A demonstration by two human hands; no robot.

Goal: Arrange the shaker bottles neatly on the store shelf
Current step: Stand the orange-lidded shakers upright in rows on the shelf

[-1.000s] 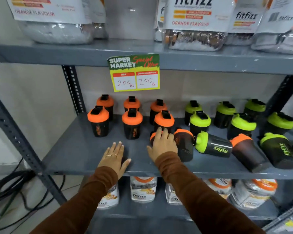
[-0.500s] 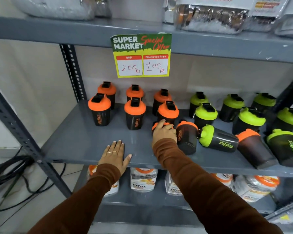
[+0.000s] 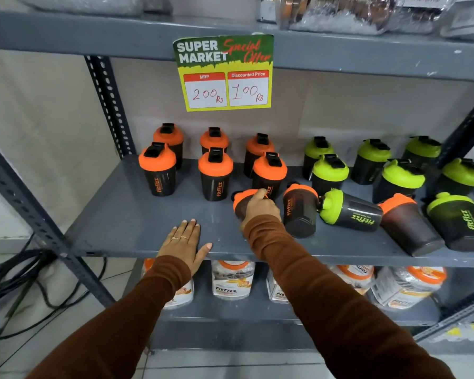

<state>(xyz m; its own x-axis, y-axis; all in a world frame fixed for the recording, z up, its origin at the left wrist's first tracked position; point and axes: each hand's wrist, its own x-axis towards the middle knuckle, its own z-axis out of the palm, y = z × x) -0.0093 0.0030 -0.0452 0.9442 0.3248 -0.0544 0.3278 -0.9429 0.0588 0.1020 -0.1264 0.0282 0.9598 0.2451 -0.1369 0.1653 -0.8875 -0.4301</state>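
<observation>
Step in hand: I read this as standing up the fallen bottles, orange ones first. My right hand [image 3: 259, 207] is closed around a toppled orange-lidded shaker [image 3: 242, 199] lying just in front of the orange group at frame centre. My left hand [image 3: 185, 243] lies open and flat, palm down, on the front edge of the grey shelf [image 3: 126, 222], gripping nothing.

Next move, as I judge it: lift the held bottle, turn it upright, and set it in the free front spot of the orange block, label forward, without knocking the standing one right behind it.

Count, orange lids:
- upright, two rows at centre left: six [image 3: 215, 173]
- toppled or tilted: three (the held one; one leaning beside my wrist [image 3: 300, 212]; one further right [image 3: 405, 222])

Count, green lids:
- upright, upper right of frame: seven in view [image 3: 330, 172]
- lying down: two [image 3: 349, 209] (the second sits at the right edge, and more may be cut off there)

Also present: one price card [image 3: 225, 73] hung from the shelf above.
</observation>
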